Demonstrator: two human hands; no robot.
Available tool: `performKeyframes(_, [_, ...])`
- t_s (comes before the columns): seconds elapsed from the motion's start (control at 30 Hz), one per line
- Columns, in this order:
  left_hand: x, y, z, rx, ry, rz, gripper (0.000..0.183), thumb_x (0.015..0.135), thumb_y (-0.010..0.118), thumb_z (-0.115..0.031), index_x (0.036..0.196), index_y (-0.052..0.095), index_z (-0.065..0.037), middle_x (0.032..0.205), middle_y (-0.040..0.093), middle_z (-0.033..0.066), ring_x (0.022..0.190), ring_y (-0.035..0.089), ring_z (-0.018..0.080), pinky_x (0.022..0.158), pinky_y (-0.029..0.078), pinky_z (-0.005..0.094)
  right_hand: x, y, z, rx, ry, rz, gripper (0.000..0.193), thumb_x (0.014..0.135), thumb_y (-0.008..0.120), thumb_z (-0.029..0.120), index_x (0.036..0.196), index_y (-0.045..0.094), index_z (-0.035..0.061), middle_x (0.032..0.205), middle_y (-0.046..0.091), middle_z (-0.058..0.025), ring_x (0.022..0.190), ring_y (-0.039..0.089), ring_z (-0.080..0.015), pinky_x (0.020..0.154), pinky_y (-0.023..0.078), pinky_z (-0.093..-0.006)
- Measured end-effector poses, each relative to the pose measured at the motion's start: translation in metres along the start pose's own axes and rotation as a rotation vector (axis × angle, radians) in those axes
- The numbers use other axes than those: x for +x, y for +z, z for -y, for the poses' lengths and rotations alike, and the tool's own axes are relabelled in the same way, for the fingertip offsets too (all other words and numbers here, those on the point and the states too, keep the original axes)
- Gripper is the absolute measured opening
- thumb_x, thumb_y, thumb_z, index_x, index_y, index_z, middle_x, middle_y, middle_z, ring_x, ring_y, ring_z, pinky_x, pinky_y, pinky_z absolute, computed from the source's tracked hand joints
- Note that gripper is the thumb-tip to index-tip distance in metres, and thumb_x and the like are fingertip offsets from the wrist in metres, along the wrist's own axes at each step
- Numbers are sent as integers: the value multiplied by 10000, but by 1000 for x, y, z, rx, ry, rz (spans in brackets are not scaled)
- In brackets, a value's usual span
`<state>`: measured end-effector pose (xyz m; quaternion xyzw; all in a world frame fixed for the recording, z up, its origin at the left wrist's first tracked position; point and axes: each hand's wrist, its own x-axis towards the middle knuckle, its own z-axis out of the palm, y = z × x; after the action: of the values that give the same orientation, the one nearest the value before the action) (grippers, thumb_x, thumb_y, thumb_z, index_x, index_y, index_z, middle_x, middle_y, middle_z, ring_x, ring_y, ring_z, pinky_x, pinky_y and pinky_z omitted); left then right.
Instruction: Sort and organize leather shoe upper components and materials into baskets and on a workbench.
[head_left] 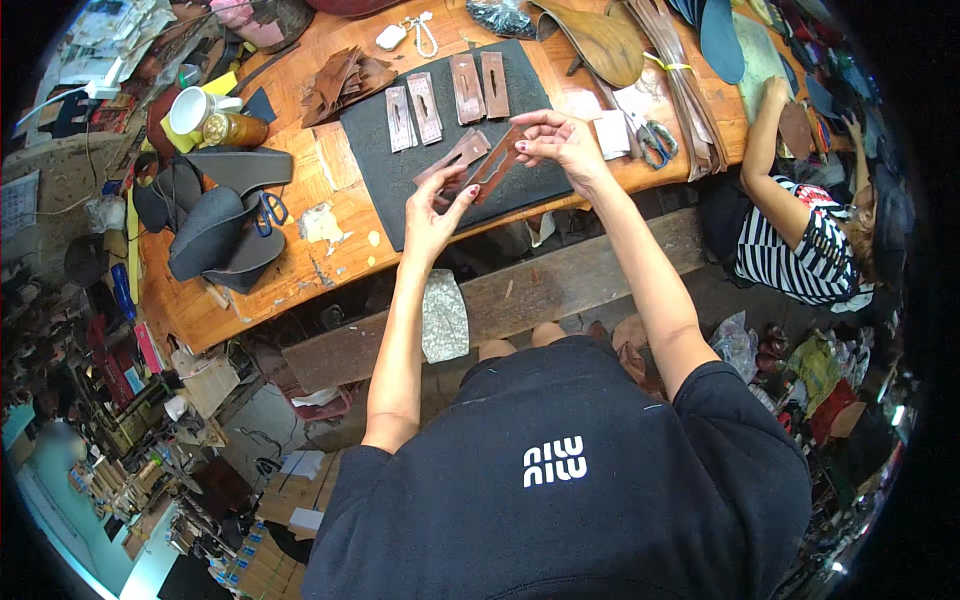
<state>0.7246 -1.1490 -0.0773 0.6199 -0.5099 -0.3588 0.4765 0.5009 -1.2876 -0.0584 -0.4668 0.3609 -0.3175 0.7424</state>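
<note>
Left grip and right grip, two bare hands, are both closed on one brown slotted strip, thumbs and fingers pinching its lower and upper ends; it is held tilted above the black mat on the wooden worktop. From the left, one white mug stands just beside one amber jar. Nearer the person lie several dark padded pieces, overlapping too much to count, with one pair of blue-handled scissors against them. Next comes one pile of brown pieces, its number unclear. On the mat, four flat strips lie in two pairs, and at least one loose strip lies close to the hands. Farther right are a second pair of scissors, one long brown bundle with one yellow tie, and one co-worker in a striped top.
</note>
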Motion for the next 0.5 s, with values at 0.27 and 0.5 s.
performKeyframes(0.27, [20,-8,19,99,-152,-70,162,916,725,-119,1054,736,-33,958,731,50,823,671,123,669,533,314,19,31,-66,51,-13,-158,256,863,743,-8,1101,663,-55,890,725,-114,784,740,-184,632,595,-255])
performKeyframes(0.5, [24,-8,15,852,168,-209,339,799,778,-202,1108,699,-88,1050,614,91,1018,570,291,872,413,421,22,18,-96,-302,-164,-317,228,839,732,-7,1065,702,-20,849,690,-55,681,669,-83,573,534,-207])
